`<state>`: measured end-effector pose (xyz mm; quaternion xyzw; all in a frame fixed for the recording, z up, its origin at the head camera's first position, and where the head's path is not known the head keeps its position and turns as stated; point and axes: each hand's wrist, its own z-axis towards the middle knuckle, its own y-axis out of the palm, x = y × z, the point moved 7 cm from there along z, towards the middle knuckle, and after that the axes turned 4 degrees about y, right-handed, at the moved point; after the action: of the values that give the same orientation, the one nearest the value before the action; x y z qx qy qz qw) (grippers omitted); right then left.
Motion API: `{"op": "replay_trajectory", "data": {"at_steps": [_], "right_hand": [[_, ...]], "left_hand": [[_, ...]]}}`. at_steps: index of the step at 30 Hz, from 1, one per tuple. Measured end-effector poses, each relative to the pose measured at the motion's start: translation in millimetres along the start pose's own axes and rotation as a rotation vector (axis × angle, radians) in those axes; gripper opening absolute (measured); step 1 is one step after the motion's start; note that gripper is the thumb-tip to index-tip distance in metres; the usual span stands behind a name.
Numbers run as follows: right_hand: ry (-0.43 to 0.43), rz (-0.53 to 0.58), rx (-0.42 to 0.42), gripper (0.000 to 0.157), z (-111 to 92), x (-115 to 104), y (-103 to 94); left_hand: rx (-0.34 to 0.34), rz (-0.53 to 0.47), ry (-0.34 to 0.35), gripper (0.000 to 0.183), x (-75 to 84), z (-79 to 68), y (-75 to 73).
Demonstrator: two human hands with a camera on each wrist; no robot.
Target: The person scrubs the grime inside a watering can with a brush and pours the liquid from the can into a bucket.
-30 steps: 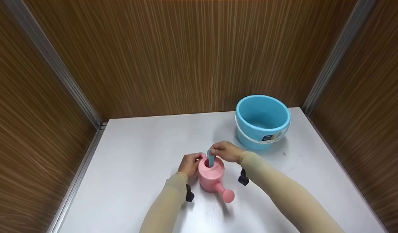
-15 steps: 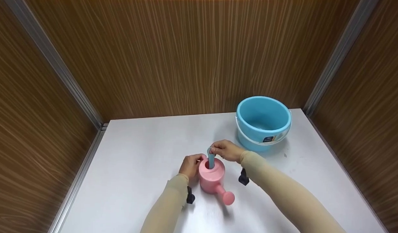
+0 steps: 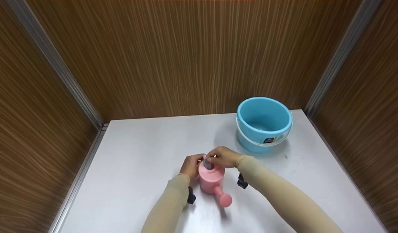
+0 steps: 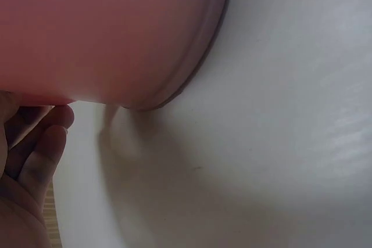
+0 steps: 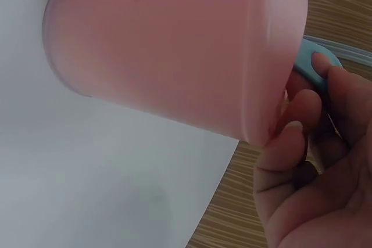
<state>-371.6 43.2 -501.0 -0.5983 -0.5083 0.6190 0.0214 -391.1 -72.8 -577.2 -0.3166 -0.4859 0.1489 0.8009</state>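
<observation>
A pink watering can [image 3: 211, 182] stands upright on the white table, its round spout head toward the near side. At its back left, my left hand [image 3: 189, 166] grips the can's handle, which the fingers mostly cover. My right hand [image 3: 225, 157] is over the top opening and pinches a light-blue handle [image 3: 207, 164] with a hole in its end. The lower part of that blue piece is hidden inside the can. In the right wrist view the thumb presses the blue handle [image 5: 307, 62] beside the can's rim. Left fingers [image 4: 43, 155] curl close to the can's wall in the left wrist view.
A light-blue bucket [image 3: 245, 129] with a white bail handle and a dark label stands at the table's back right, beyond my right hand. Wood-grain panels [image 3: 199, 58] enclose the back and both sides of the white table [image 3: 140, 155].
My right hand has moved down with the blue handle, which now sits deeper in the can's opening. The can's spout has shifted slightly left. The left hand keeps its grip.
</observation>
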Motion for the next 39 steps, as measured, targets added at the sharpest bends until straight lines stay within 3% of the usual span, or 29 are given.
{"op": "replay_trajectory", "data": {"at_steps": [9,16,21,27,31,39], "right_hand": [[-0.067,-0.001,-0.025,0.018,1,-1,3.0],[-0.115,0.106,0.015,0.021,4,-2,-4.4],[-0.067,0.213,0.075,0.015,6,-2,-18.1],[0.007,0.280,0.075,0.014,7,3,-17.7],[0.015,0.241,0.061,0.013,8,5,-12.5],[-0.025,0.044,0.020,0.011,8,2,-2.7]], "left_hand": [[-0.004,0.024,-0.011,0.023,-1.6,-3.1,2.4],[-0.008,-0.008,-0.002,0.028,-1.6,-5.3,3.5],[-0.013,-0.037,-0.021,0.026,-2.4,-3.9,4.4],[-0.019,-0.042,-0.078,0.025,-7.0,-3.5,5.1],[-0.005,-0.016,-0.053,0.025,-6.7,-3.0,3.3],[0.025,-0.006,-0.029,0.018,-6.2,-3.7,0.8]]}}
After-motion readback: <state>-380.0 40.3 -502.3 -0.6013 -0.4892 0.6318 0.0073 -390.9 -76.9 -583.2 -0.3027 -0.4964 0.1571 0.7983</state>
